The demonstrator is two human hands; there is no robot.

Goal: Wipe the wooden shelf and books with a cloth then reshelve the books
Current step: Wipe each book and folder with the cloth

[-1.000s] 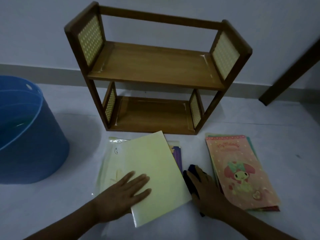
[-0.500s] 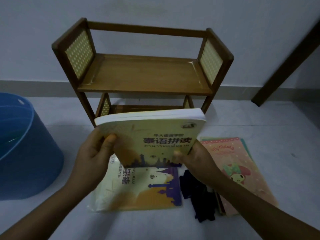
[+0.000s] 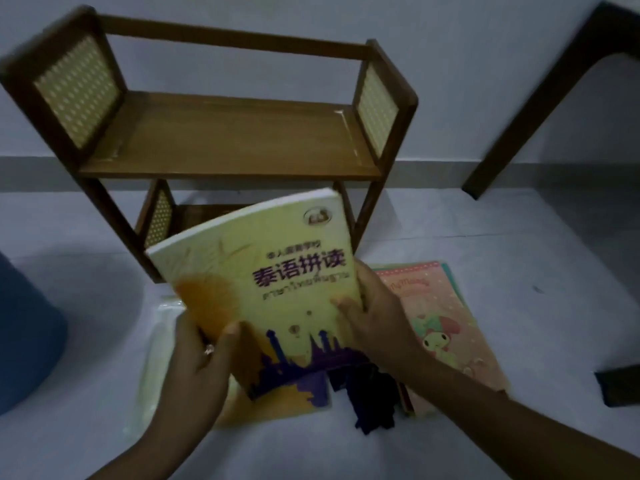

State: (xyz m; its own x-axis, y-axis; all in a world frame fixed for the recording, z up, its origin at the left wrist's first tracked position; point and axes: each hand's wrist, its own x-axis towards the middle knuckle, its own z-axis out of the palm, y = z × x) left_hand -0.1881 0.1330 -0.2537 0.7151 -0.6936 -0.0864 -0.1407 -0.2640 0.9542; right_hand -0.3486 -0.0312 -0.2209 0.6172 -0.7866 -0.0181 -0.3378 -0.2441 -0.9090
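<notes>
A yellow book [image 3: 263, 271] with a purple skyline on its cover is held up, tilted, in front of the wooden shelf [image 3: 225, 140]. My left hand [image 3: 204, 362] grips its lower left corner. My right hand [image 3: 377, 320] grips its right edge. Both tiers of the two-tier shelf look bare, though the book hides much of the lower one. A dark cloth [image 3: 367, 400] lies crumpled on the floor under my right wrist. Another yellow book [image 3: 166, 375] lies flat below the held one. A pink cartoon book [image 3: 446, 327] tops a stack at the right.
A blue bucket [image 3: 24, 337] stands at the left edge. A dark wooden furniture leg [image 3: 540, 102] slants down at the upper right. A dark object [image 3: 620, 382] sits at the right edge. The shelf stands on the pale floor against the wall.
The yellow book was lifted off the floor pile with both hands and has since turned from level to tilted. My right hand left the cloth on the floor.
</notes>
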